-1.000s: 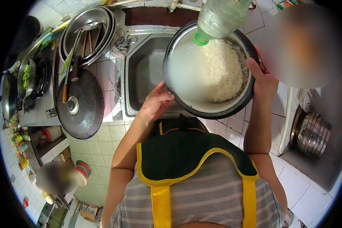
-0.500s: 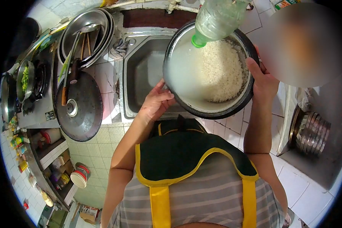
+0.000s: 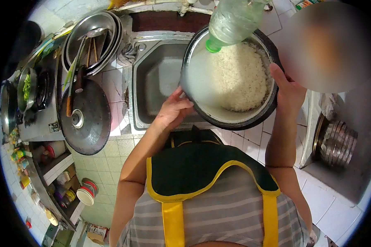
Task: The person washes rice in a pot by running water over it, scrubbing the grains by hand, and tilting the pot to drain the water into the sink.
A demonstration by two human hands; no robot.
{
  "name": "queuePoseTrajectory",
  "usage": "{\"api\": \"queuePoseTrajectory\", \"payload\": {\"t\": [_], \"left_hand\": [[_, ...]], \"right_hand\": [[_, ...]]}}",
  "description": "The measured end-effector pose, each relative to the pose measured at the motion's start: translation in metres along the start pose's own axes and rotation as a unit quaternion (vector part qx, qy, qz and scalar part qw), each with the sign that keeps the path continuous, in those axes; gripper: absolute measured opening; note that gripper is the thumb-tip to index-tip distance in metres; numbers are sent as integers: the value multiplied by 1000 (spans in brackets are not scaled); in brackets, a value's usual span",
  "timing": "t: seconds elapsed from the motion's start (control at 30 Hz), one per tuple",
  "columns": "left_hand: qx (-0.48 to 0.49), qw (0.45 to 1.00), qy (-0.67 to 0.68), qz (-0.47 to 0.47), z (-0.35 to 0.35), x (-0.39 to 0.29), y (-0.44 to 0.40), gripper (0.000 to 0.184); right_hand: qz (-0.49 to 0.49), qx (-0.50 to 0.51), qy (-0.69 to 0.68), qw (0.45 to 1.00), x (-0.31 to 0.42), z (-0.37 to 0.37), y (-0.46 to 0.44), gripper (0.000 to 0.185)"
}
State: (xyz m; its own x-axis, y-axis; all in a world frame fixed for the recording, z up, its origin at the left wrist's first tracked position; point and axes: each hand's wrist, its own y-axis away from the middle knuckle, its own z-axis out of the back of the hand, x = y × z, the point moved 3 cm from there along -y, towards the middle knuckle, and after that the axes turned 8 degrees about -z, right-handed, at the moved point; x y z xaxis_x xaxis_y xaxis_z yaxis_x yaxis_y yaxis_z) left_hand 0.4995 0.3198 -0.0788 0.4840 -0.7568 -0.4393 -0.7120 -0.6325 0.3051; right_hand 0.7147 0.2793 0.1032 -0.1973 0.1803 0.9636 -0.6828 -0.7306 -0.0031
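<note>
A round pot [image 3: 257,123] with a dark rim is tilted over the right edge of the steel sink [image 3: 142,90]. Inside it, white rice [image 3: 243,78] lies to the right and cloudy water [image 3: 200,80] gathers to the left. My left hand [image 3: 175,109] holds the pot's lower left rim, fingers partly hidden beneath it. On the right side, my right hand [image 3: 288,88] grips the rim with the thumb on top. A clear green bottle [image 3: 235,24] with a green cap hangs upside down above the pot, hiding part of its far rim.
Nested steel bowls [image 3: 117,41] with utensils stand left of the sink, a dark lid [image 3: 95,127] nearer me. At the far left is a pan with greens [image 3: 27,87]. A bucket [image 3: 86,193] is on the floor. Stacked metal dishes [image 3: 338,144] are at the right.
Both hands and the pot have shifted slightly to the right, away from the sink. The bottle appears a little further left over the pot.
</note>
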Motion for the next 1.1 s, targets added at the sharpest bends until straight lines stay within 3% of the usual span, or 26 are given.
{"api": "queuePoseTrajectory", "payload": {"t": [1.1], "left_hand": [[44, 999, 7, 5, -19, 4, -2, 57]], "right_hand": [[42, 9, -11, 999, 20, 13, 12, 43]]}}
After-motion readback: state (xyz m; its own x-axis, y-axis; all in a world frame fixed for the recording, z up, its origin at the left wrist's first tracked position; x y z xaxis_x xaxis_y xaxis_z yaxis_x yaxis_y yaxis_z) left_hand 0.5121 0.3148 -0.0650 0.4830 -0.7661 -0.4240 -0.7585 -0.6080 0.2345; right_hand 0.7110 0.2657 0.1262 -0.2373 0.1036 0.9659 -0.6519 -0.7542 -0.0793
